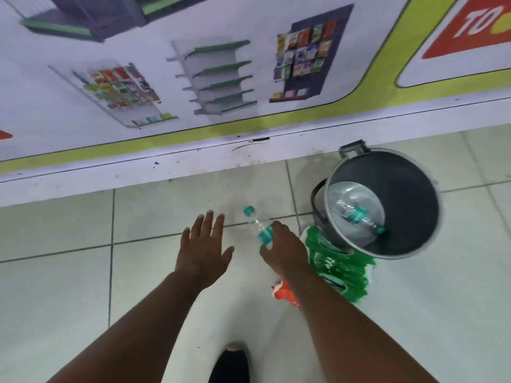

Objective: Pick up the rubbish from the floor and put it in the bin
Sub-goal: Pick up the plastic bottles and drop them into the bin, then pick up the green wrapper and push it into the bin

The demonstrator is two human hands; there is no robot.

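A clear plastic bottle (258,223) with a teal cap and teal label lies on the tiled floor. My right hand (284,250) is closed around its lower half. My left hand (206,248) hovers flat beside it, fingers spread, holding nothing. The grey round bin (414,186) stands open to the right, against the wall. Inside it lies another clear bottle (359,215) with a teal label. A green and white plastic bag (341,268) lies crumpled on the floor at the bin's foot. A red and white wrapper (283,294) shows partly under my right forearm.
A wall panel (221,78) printed with pictures of shelves runs along the far side of the floor. The bin's dark lid (354,149) hangs behind its rim. My dark shoe (231,366) is at the bottom edge. Pale floor tiles (69,272) stretch to the left.
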